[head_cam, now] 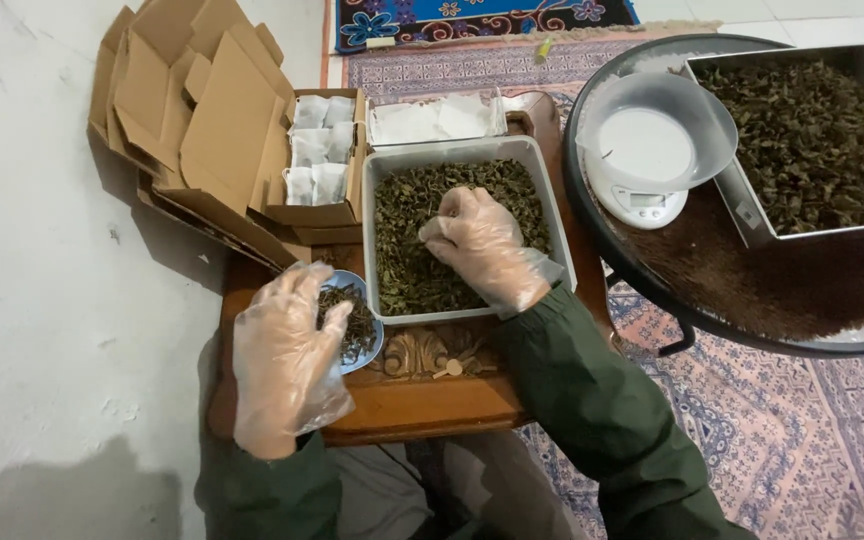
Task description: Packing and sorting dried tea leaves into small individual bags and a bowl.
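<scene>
I see thin clear plastic gloves on left hand [287, 355] & right hand [482, 245], crinkly; dark green long sleeves [592, 400].

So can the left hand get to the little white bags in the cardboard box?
Probably yes. The left hand rests at the small blue bowl, and nothing stands between it and the white bags in the open cardboard box just beyond.

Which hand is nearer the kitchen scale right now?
Right. The right hand is in the tray of dried leaves, just left of the scale. The left hand is farther off, over the small blue bowl at the table's near left.
</scene>
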